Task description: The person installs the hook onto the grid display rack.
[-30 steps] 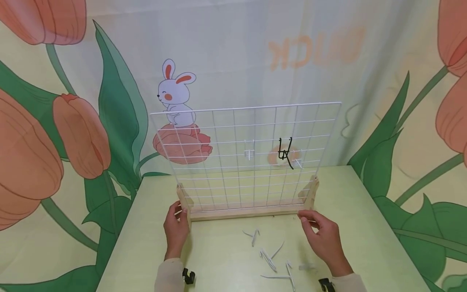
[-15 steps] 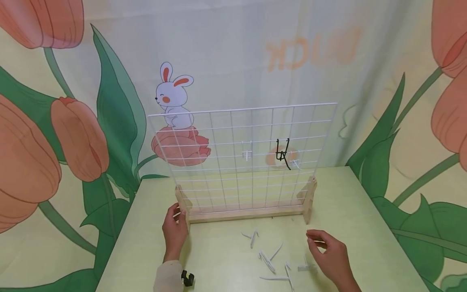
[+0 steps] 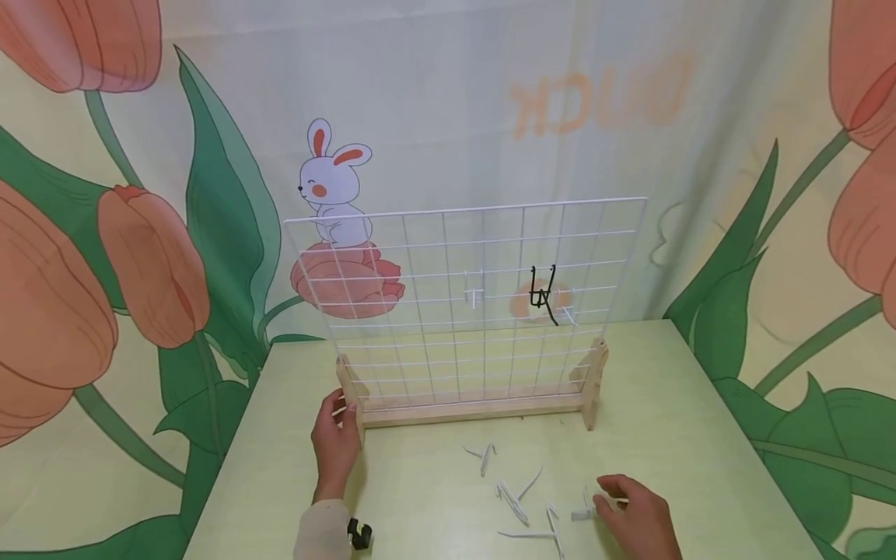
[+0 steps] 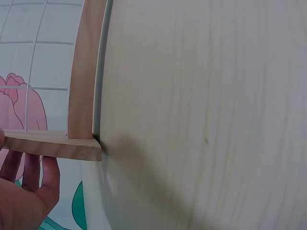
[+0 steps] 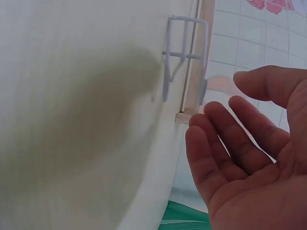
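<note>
A white wire grid panel (image 3: 444, 303) stands upright in a wooden stand (image 3: 476, 414). My left hand (image 3: 334, 443) grips the stand's left end piece; in the left wrist view the fingers (image 4: 50, 179) lie along one side of the wood, the thumb tip just showing at the frame's edge. Low over the table at the right, my right hand (image 3: 638, 515) has loosely bent fingers with nothing between them. Right at its fingertips is a white wire hook (image 3: 580, 514), seen from close by in the right wrist view, where the wire frame (image 5: 167, 76) sits just beyond the fingers.
Several more white wire hooks (image 3: 514, 502) lie on the table (image 3: 420, 498) in front of the stand. A black hook (image 3: 540, 295) and two white hooks (image 3: 474, 295) hang on the grid. A printed curtain (image 3: 448, 117) stands behind the table.
My right hand has let go of the stand's right end and come down toward the front, to the white wire hook. My left hand has stayed on the stand.
</note>
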Demonstrator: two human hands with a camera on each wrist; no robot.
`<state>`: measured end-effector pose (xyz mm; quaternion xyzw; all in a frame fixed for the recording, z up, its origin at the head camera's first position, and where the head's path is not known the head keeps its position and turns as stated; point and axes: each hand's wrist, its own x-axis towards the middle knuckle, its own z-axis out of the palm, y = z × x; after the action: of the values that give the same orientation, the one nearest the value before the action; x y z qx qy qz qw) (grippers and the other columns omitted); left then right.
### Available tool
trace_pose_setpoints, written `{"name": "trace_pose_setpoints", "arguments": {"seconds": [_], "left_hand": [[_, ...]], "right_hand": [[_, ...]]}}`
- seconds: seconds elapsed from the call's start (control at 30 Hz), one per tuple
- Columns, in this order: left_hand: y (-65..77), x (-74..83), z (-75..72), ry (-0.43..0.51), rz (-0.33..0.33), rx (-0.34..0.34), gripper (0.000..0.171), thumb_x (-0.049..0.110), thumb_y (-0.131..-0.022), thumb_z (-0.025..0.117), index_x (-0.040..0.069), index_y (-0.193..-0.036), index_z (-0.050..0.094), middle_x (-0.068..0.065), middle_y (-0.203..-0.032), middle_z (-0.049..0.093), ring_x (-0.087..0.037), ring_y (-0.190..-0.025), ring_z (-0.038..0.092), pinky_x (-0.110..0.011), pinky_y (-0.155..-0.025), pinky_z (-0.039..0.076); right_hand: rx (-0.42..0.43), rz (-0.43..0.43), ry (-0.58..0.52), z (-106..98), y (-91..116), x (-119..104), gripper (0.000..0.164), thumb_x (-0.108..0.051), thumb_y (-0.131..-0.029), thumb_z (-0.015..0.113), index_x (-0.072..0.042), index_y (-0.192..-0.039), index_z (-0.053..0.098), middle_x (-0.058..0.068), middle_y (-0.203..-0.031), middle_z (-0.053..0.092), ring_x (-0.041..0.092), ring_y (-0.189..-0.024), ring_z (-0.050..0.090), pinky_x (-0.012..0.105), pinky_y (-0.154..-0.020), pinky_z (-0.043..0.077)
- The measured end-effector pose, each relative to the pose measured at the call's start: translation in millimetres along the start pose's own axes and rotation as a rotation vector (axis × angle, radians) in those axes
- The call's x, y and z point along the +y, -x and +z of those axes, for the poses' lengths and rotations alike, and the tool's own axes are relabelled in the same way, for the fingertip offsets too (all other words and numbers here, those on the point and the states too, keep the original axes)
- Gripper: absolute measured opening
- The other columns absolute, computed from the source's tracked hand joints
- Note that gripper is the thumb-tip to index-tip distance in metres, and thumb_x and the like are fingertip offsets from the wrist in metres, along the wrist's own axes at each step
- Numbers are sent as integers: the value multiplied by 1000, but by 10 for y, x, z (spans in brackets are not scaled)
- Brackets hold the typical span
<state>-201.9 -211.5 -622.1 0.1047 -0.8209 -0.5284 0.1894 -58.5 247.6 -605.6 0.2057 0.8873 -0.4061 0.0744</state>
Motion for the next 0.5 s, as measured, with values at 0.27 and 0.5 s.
{"name": "trace_pose_setpoints", "arguments": {"seconds": [0.27,0.5], "left_hand": [[-11,-2,6,-2,1,9,35,22,-102,57,21,-136,53,-8,-124,64,-29,-109,65,-48,-87,53],[-1,-6,7,-12,-11,15,35,22,-102,57,21,-136,54,-8,-124,65,-28,-108,65,-47,-87,52]], "right_hand": [[-22,23,40,122,20,87,24,-8,-87,72,-6,-111,69,2,-93,71,16,-79,61,35,-70,56],[-19,65,38,201,93,125,21,-9,-87,73,-8,-108,70,1,-87,69,18,-75,58,31,-66,53]]}}
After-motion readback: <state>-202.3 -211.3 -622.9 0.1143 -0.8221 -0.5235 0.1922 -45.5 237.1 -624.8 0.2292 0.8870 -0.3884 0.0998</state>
